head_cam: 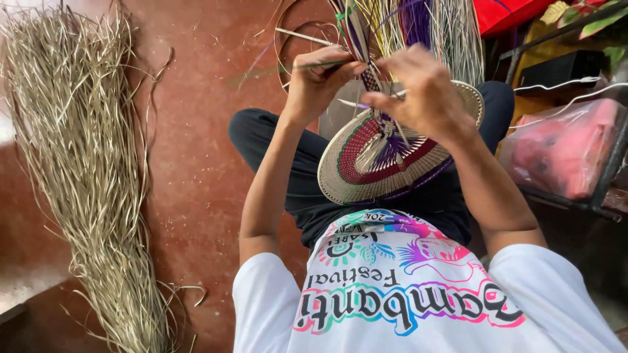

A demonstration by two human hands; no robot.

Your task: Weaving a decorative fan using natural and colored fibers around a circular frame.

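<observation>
From the head camera we see our left hand (320, 82) pinching a thin green strand (288, 67) against the upright straws (418, 33), keeping it taut. Our right hand (425, 91) closes narrowly on a pale strip at the weave's edge. The round woven basket base (366, 167) rests on our lap at centre, tilted toward us for reach. A bundle of dry straw (85, 176) lies on the floor (196, 163) at nine o'clock; a pink bag (566, 147) at three.

Soft, even daylight fills the scene; glare washes out the upper left corner, shadows are faint, and the moving hands blur slightly.
</observation>
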